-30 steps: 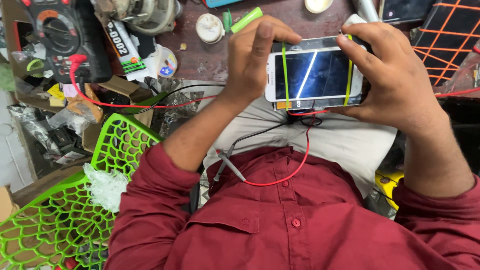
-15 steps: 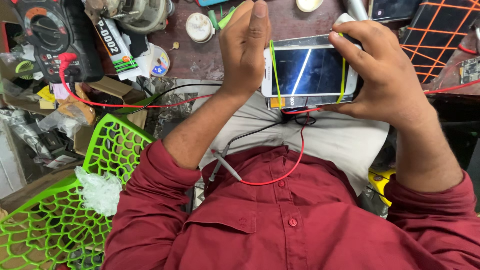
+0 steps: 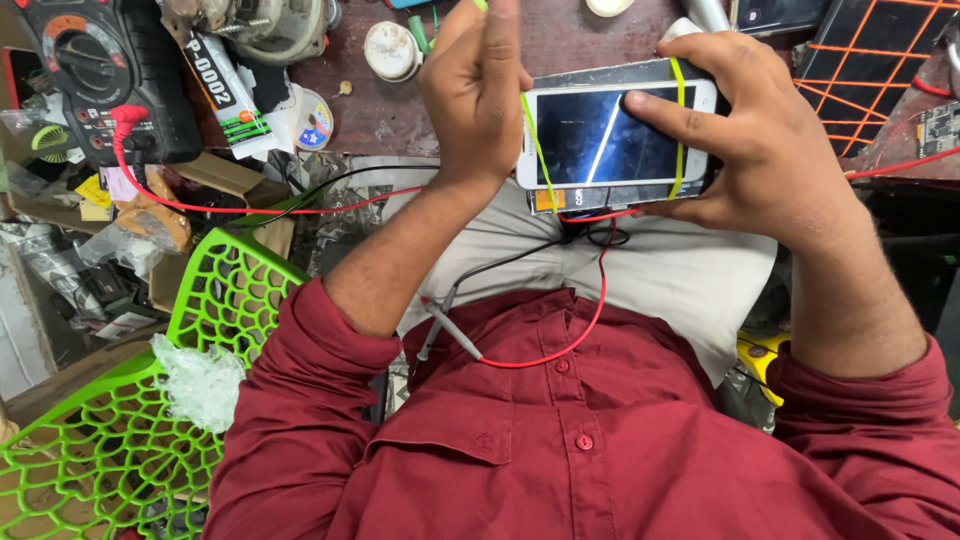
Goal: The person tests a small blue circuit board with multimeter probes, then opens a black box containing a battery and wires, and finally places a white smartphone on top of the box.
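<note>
Here, right hand (image 3: 760,140) clamped around the white phone (image 3: 615,135) (yellow bands across it), left hand (image 3: 478,90) loosely curled beside it.

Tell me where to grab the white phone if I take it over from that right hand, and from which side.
Grip the white phone by its long top and bottom edges near the left end, coming from the left. The right hand already covers the right end, and two yellow-green rubber bands cross the screen. Probably avoid the bottom middle, where the red wire and black wire attach.

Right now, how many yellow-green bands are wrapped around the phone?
2: one band near the phone's left end, one band near its right end; the hands may hide others.
</note>
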A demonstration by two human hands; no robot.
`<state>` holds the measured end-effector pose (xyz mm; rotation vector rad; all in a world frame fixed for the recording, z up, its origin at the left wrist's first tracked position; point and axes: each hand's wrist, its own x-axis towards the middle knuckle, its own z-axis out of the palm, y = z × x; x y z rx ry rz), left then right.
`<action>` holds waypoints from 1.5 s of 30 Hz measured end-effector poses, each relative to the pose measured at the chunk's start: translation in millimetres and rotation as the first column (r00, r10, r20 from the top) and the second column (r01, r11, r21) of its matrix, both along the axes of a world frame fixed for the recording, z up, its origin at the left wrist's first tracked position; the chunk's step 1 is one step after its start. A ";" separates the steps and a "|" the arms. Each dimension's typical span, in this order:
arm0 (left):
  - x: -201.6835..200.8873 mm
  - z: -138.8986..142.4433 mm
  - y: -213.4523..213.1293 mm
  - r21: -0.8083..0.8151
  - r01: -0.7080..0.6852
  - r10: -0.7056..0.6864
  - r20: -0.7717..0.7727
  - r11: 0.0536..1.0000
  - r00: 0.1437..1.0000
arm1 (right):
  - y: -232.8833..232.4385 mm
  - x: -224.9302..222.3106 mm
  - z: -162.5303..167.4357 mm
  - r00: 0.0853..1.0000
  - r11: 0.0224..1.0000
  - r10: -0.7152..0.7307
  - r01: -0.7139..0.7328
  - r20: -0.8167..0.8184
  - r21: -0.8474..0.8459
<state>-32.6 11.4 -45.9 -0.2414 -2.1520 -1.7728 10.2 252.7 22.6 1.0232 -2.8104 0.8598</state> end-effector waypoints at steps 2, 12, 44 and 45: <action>0.2 1.8 -0.3 -0.026 0.007 -0.007 0.002 1.000 1.000 | 0.3 0.6 -0.7 1.000 1.000 -0.007 0.007 0.010 0.002; -1.7 -4.6 -1.3 0.075 0.136 -0.142 0.080 0.988 0.987 | 2.8 0.4 -4.1 1.000 1.000 0.005 -0.005 0.015 -0.008; 7.5 11.6 -26.2 -0.276 0.152 -0.168 -0.036 0.949 0.985 | 5.5 4.1 -6.3 1.000 0.999 0.015 -0.015 0.009 -0.052; 7.8 16.3 -31.3 -0.254 0.215 -0.221 0.005 0.943 0.975 | 5.7 4.2 -6.8 1.000 0.998 0.016 -0.016 0.004 -0.054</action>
